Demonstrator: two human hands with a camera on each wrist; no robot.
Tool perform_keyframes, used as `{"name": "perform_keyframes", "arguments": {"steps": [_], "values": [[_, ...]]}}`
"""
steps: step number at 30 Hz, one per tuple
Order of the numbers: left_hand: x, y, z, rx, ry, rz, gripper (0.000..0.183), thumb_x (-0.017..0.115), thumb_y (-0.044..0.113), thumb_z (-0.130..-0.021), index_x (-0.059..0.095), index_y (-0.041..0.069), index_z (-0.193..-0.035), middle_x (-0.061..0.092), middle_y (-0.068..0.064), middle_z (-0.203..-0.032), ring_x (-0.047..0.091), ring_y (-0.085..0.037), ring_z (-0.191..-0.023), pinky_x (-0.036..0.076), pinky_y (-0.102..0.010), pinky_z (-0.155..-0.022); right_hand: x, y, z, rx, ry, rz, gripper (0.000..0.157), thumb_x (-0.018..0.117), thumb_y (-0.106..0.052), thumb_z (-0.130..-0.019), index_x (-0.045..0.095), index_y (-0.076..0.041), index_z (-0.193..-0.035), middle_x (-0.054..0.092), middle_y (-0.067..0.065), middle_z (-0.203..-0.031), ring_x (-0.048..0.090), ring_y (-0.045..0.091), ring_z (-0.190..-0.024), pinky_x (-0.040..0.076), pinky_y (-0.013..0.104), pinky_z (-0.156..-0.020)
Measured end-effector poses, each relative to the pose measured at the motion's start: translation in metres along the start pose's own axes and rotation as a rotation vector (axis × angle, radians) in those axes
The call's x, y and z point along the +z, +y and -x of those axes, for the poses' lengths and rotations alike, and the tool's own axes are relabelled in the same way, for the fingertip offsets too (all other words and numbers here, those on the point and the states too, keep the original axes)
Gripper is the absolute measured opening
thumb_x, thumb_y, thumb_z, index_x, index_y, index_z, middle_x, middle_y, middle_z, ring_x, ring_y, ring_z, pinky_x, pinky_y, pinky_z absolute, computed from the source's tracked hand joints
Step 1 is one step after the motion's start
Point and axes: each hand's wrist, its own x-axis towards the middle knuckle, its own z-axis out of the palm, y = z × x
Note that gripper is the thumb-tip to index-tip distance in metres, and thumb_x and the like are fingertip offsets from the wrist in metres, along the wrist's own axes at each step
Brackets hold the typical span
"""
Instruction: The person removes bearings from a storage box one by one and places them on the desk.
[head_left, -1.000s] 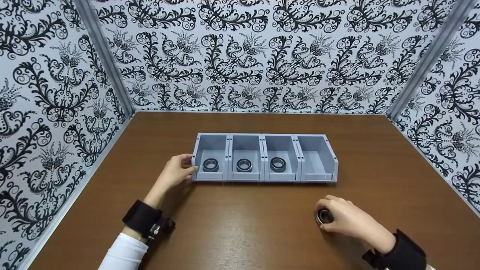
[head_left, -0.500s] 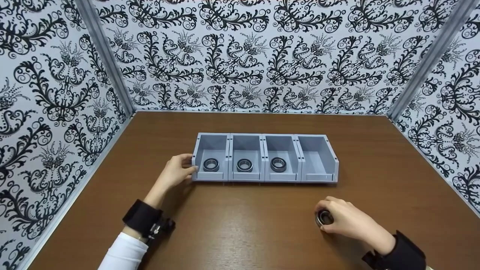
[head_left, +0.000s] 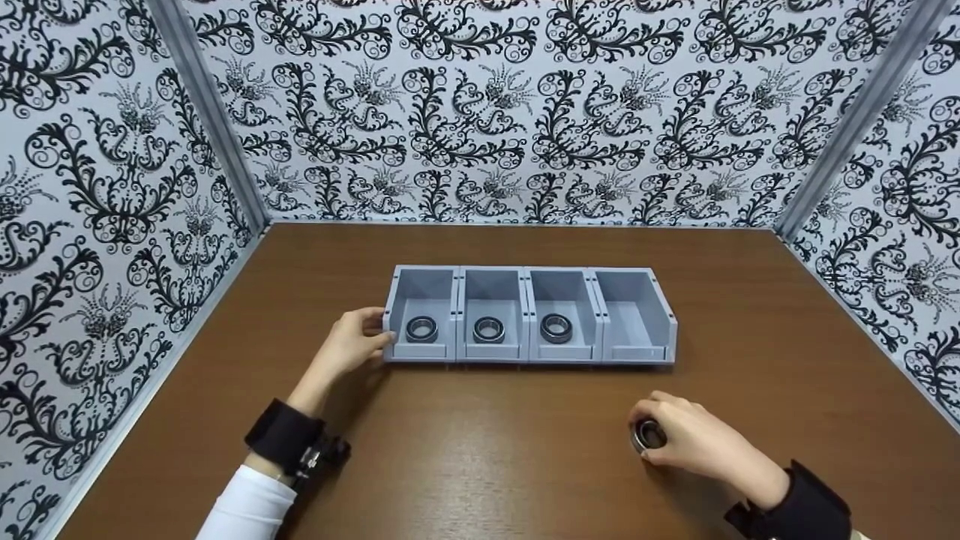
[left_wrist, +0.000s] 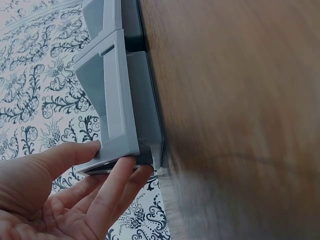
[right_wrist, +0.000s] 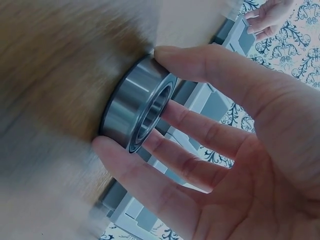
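Note:
My left hand point(head_left: 352, 343) grips the left side wall of the leftmost grey bin point(head_left: 421, 352), thumb on one face and fingers on the other. In the left wrist view the thumb point(left_wrist: 75, 152) lies at the bin's front corner. At the front right, my right hand point(head_left: 694, 435) holds a ball bearing point(right_wrist: 127, 102) on edge, low over the table, pinched by its outer ring between thumb and fingers. Three more bearings lie flat, one each in the left bin point(head_left: 412, 331), the second bin point(head_left: 478, 331) and the third bin point(head_left: 545, 331).
Several grey bins stand joined in a row mid-table; the rightmost bin point(head_left: 634, 322) holds no bearing. The brown wooden table point(head_left: 480, 450) is bounded by patterned walls point(head_left: 480, 112) at the back and both sides. Black straps with cameras circle both wrists.

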Motion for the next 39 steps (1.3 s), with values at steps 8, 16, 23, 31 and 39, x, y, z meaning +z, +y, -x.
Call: {"name": "perform_keyframes", "arguments": {"steps": [8,16,23,31,39], "values": [[-0.0006,0.0,-0.0001,0.0,-0.001,-0.019,0.049,0.064,0.005,-0.093,0.051,-0.009,-0.138,0.061,-0.029,-0.132,0.064,-0.039,-0.12,0.061,-0.03,-0.078,0.0021,-0.0004,0.0008,-0.002,0.024,0.021,0.029,0.084,-0.013,-0.07,0.069,-0.016,-0.095,0.062,-0.004,-0.093,0.063,0.015,-0.082,0.052,0.032,-0.068],[-0.0005,0.0017,0.0009,0.006,0.004,-0.022,0.049,0.065,0.005,-0.093,0.051,-0.009,-0.138,0.06,-0.029,-0.133,0.064,-0.039,-0.119,0.061,-0.028,-0.077,0.0024,-0.0006,0.0009,0.002,0.026,0.027,0.029,0.085,-0.013,-0.07,0.07,-0.016,-0.095,0.063,-0.003,-0.094,0.064,0.017,-0.083,0.053,0.034,-0.07],[-0.0002,0.0019,0.0012,0.004,0.003,-0.02,0.049,0.065,0.005,-0.093,0.051,-0.01,-0.138,0.061,-0.03,-0.132,0.064,-0.04,-0.119,0.061,-0.029,-0.078,0.0016,-0.0007,0.0019,0.017,0.007,0.006,0.03,0.085,-0.015,-0.072,0.071,-0.015,-0.098,0.064,-0.002,-0.096,0.065,0.02,-0.085,0.054,0.034,-0.07],[-0.0012,0.0011,0.0019,-0.002,-0.004,-0.018,0.049,0.064,0.006,-0.094,0.051,-0.01,-0.138,0.06,-0.03,-0.133,0.063,-0.04,-0.12,0.061,-0.03,-0.078,0.0005,-0.0015,0.0028,0.025,-0.013,-0.004,0.03,0.085,-0.016,-0.074,0.071,-0.015,-0.101,0.066,-0.001,-0.098,0.066,0.022,-0.088,0.055,0.035,-0.072],[-0.0009,0.0017,0.002,-0.007,-0.003,-0.019,0.049,0.064,0.005,-0.094,0.051,-0.008,-0.139,0.061,-0.03,-0.133,0.063,-0.04,-0.121,0.062,-0.031,-0.08,0.0004,-0.0002,0.0031,-0.009,0.016,0.024,0.032,0.086,-0.016,-0.072,0.073,-0.014,-0.101,0.068,0.0,-0.098,0.066,0.022,-0.089,0.054,0.035,-0.071]]}}
